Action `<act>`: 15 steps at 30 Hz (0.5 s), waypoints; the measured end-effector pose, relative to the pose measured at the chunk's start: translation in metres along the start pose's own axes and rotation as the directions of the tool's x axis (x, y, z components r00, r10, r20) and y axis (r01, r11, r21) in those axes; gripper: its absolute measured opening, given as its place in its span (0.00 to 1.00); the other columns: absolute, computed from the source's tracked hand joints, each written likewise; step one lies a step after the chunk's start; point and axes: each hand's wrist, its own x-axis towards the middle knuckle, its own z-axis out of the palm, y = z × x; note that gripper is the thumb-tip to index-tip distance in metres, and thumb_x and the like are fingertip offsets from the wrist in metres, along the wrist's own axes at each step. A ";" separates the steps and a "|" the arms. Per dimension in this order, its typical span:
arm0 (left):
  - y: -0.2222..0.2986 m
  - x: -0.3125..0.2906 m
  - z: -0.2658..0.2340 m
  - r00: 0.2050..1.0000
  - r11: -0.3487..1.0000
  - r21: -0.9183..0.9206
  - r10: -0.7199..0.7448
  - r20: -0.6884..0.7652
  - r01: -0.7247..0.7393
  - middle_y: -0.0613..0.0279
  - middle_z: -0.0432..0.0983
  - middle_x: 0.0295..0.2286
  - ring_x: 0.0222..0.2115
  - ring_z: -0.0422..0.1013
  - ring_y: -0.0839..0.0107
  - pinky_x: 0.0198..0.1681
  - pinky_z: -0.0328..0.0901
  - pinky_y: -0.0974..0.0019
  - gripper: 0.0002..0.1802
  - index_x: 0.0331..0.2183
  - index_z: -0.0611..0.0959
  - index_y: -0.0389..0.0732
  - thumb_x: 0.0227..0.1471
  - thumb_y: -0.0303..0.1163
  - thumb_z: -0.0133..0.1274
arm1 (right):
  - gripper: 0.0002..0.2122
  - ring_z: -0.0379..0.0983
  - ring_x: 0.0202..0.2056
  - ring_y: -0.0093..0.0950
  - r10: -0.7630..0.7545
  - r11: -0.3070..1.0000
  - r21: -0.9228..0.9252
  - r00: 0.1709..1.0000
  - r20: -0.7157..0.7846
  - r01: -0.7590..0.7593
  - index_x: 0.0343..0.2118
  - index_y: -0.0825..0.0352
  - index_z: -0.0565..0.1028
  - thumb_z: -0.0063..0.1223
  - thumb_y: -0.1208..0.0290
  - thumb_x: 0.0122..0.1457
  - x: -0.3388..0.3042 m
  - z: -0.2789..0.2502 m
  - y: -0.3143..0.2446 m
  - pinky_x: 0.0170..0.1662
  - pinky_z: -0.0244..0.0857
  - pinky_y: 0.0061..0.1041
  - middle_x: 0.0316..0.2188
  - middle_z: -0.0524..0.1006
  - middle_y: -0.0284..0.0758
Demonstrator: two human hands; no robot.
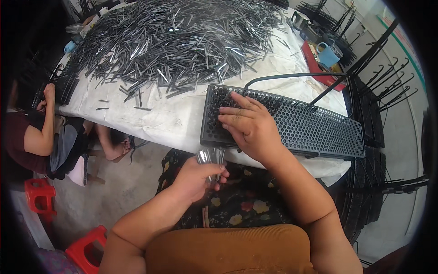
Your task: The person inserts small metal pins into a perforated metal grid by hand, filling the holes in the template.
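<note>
My left hand point(192, 180) is closed around a bundle of thin, shiny metal strips point(211, 156), just below the table's near edge. Their upper ends stick out above my thumb. My right hand point(256, 130) is over the left part of a long black perforated rack point(319, 130), its fingers stretched out and somewhat apart. Beneath and around those fingertips, many holes are filled with small dark upright pieces point(221, 98); whether the fingertips touch one is hidden. Toward the right end the holes show no pieces.
A large heap of dark metal strips point(173, 50) covers the far table, with a few loose ones nearer on the white cover point(169, 121). Black hooked racks point(388, 82), a blue mug point(329, 55) and a red box point(315, 64) are at right. Another person point(39, 137) sits left, near red stools point(40, 194).
</note>
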 end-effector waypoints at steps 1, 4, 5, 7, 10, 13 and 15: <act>0.000 0.000 0.000 1.000 0.999 -0.039 0.010 0.022 -0.009 0.56 0.76 0.26 0.25 0.72 0.69 0.22 0.65 0.68 0.09 0.34 0.77 0.34 0.47 0.23 0.55 | 0.08 0.70 0.51 0.37 0.007 1.000 -0.014 1.000 -0.019 -0.007 0.33 0.61 0.80 0.59 0.76 0.47 -0.001 -0.001 0.001 0.53 0.61 0.38 0.38 0.80 0.32; -0.005 -0.001 -0.002 0.994 0.990 -0.109 0.098 0.044 -0.093 0.55 0.76 0.26 0.24 0.72 0.69 0.21 0.64 0.69 0.10 0.35 0.76 0.34 0.46 0.21 0.53 | 0.08 0.74 0.44 0.37 -0.005 1.000 -0.012 0.994 -0.108 0.004 0.33 0.64 0.79 0.59 0.76 0.48 -0.004 -0.009 -0.011 0.45 0.67 0.34 0.36 0.79 0.36; -0.006 -0.002 -0.002 0.994 0.989 -0.110 0.098 0.036 -0.094 0.55 0.76 0.26 0.24 0.72 0.69 0.21 0.64 0.69 0.10 0.35 0.76 0.34 0.46 0.21 0.53 | 0.08 0.74 0.44 0.37 -0.006 1.000 -0.005 0.994 -0.107 0.005 0.33 0.64 0.79 0.59 0.76 0.48 -0.007 -0.012 -0.019 0.45 0.67 0.34 0.36 0.79 0.36; -0.005 -0.005 0.000 0.977 0.972 -0.144 0.198 0.080 -0.185 0.55 0.76 0.27 0.24 0.72 0.70 0.21 0.64 0.71 0.11 0.36 0.76 0.34 0.46 0.21 0.53 | 0.08 0.76 0.34 0.36 0.386 0.862 0.331 0.921 0.060 -0.383 0.33 0.68 0.78 0.60 0.77 0.48 -0.019 -0.020 -0.037 0.35 0.70 0.28 0.31 0.78 0.39; -0.006 -0.008 0.006 0.962 0.961 -0.128 0.258 0.095 -0.245 0.56 0.76 0.28 0.25 0.72 0.70 0.21 0.64 0.71 0.13 0.38 0.77 0.33 0.45 0.20 0.53 | 0.09 0.76 0.28 0.27 0.512 0.618 0.506 0.797 0.322 -0.601 0.34 0.71 0.76 0.60 0.78 0.50 -0.034 -0.019 -0.048 0.30 0.69 0.22 0.28 0.77 0.38; -0.003 -0.011 0.010 0.970 0.973 -0.073 0.226 0.090 -0.220 0.57 0.77 0.29 0.25 0.72 0.71 0.21 0.65 0.71 0.15 0.40 0.77 0.33 0.45 0.19 0.53 | 0.07 0.75 0.29 0.19 0.516 0.365 0.630 0.712 0.477 -0.686 0.35 0.73 0.76 0.58 0.78 0.53 -0.044 -0.019 -0.046 0.29 0.68 0.18 0.27 0.77 0.34; 0.001 -0.011 0.011 0.973 0.975 -0.084 0.213 0.093 -0.205 0.57 0.77 0.29 0.25 0.72 0.72 0.21 0.65 0.72 0.16 0.40 0.77 0.33 0.45 0.19 0.53 | 0.06 0.75 0.27 0.18 0.558 0.108 0.636 0.576 0.598 -0.764 0.35 0.72 0.76 0.55 0.78 0.55 -0.036 -0.027 -0.045 0.29 0.67 0.15 0.27 0.77 0.32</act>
